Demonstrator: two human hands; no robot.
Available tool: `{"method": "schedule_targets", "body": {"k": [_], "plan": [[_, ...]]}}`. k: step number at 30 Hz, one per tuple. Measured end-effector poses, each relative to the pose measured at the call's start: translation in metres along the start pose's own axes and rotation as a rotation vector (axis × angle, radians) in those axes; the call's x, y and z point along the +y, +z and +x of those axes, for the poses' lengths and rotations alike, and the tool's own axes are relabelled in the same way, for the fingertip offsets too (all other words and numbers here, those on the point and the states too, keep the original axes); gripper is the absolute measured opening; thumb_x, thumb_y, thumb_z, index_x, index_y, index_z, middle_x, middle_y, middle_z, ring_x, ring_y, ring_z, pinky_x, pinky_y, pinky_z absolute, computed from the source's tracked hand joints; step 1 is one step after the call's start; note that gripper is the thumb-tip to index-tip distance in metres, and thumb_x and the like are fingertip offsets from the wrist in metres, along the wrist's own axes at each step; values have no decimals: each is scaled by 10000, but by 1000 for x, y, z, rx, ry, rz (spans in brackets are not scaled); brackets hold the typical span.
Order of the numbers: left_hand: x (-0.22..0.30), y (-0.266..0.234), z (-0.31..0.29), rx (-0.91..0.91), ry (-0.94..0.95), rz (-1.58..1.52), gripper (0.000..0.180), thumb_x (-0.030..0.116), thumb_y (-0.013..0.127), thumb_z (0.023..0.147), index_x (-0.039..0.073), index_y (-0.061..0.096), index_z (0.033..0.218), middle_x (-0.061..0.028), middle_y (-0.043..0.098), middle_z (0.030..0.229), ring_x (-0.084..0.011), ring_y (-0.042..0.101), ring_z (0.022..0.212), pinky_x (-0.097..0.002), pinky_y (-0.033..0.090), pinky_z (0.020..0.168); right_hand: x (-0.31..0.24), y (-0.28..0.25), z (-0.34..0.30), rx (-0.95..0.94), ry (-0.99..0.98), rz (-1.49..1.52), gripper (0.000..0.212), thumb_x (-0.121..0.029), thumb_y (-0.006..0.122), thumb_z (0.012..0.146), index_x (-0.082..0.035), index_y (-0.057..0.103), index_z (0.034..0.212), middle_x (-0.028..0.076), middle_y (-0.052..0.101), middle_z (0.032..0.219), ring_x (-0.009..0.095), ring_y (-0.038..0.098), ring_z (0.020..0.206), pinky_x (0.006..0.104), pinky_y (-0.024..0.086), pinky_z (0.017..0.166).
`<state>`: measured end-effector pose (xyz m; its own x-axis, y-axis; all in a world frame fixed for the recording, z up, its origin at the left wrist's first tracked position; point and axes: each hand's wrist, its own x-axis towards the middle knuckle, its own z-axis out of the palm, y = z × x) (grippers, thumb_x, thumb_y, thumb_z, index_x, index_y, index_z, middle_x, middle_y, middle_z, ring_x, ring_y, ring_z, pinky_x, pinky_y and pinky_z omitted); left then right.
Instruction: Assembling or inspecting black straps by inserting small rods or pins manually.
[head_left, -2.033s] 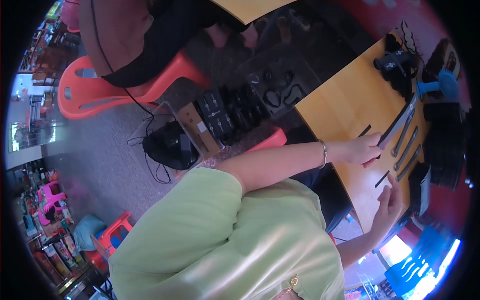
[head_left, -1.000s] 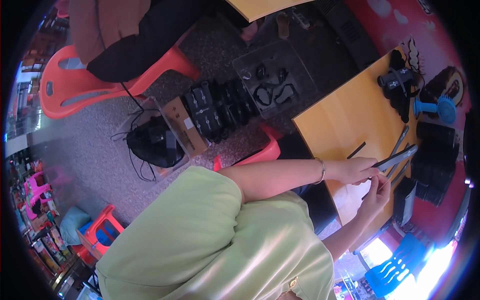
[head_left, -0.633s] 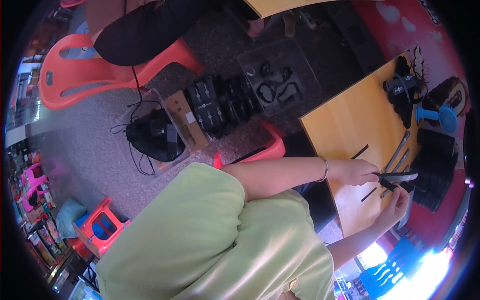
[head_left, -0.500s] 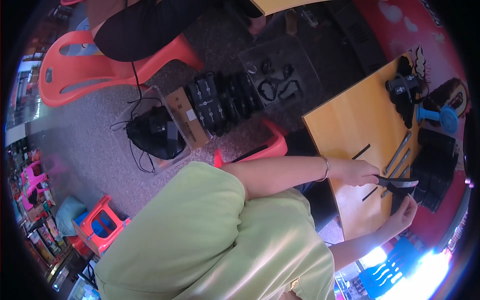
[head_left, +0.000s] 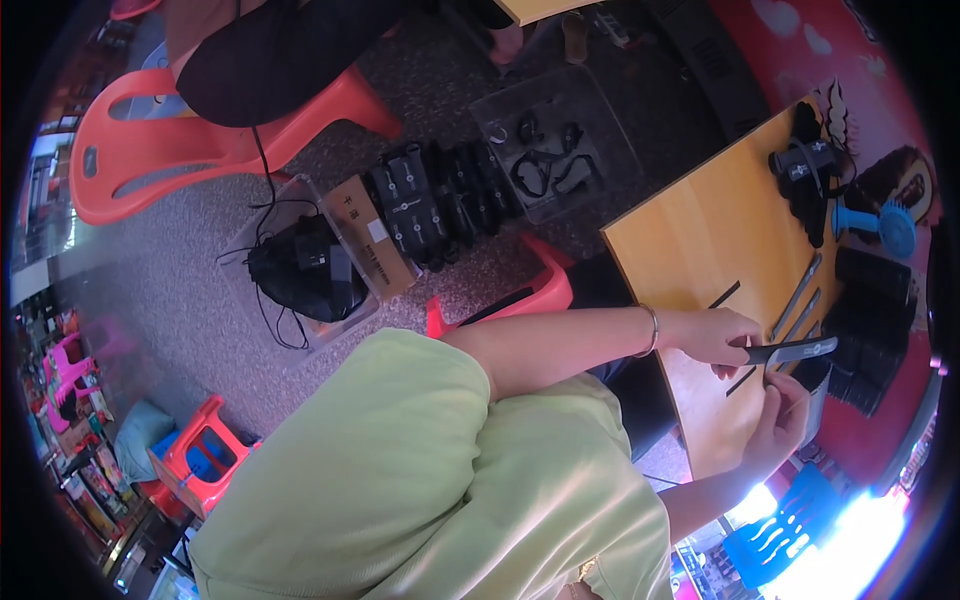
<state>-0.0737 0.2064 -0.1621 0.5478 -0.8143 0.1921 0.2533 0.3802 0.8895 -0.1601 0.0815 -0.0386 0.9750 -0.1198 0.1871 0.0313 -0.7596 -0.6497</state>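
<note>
The left hand [head_left: 712,336] holds a black strap [head_left: 806,350]; the right hand [head_left: 784,412], its grip unclear, has moved closer to the left.

Two hands [head_left: 715,338], one held strap [head_left: 805,350], at least two loose straps [head_left: 796,298], two thin strips [head_left: 725,294], one blue fan [head_left: 897,230], one bracelet [head_left: 655,330], one drawstring bag [head_left: 292,272]

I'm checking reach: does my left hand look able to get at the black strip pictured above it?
Probably yes: nothing visible separates the left hand and black strip, but that hand holds a dark strap.
</note>
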Motion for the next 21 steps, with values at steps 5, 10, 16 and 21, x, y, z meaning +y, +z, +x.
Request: {"method": "schedule_targets", "body": {"k": [5, 10, 16, 21], "plan": [[-1, 1, 2, 59, 48, -167, 248, 108, 476, 843, 29, 450, 1076, -71, 566, 722, -127, 605, 632, -225, 460, 538, -11, 9, -6, -201, -51, 45, 134, 105, 523, 788, 31, 564, 892, 116, 604, 922, 162, 574, 837, 240, 444, 735], [5, -1, 1, 88, -18, -262, 275, 66, 412, 856, 36, 410, 1129, -58, 524, 684, -110, 516, 522, -236, 396, 469, -7, 18, -9, -125, -2, 108, 197, 76, 606, 747, 22, 577, 934, 90, 595, 972, 135, 560, 839, 210, 432, 700], [6, -4, 2, 103, -25, -273, 312, 39, 371, 841, 42, 389, 1152, -54, 507, 658, -116, 493, 461, -255, 388, 441, 14, 27, -5, -17, 20, -97, 302, -2, 627, 795, -47, 587, 1091, 13, 589, 968, 47, 477, 768, 146, 354, 622], [12, -3, 0, 109, -57, -320, 323, 28, 363, 827, 61, 394, 1147, -24, 439, 626, -108, 480, 445, -258, 380, 429, 35, 33, -4, 249, 239, 61, 188, -75, 551, 901, -30, 613, 1073, -35, 539, 746, 6, 375, 588, 148, 249, 509]]}}
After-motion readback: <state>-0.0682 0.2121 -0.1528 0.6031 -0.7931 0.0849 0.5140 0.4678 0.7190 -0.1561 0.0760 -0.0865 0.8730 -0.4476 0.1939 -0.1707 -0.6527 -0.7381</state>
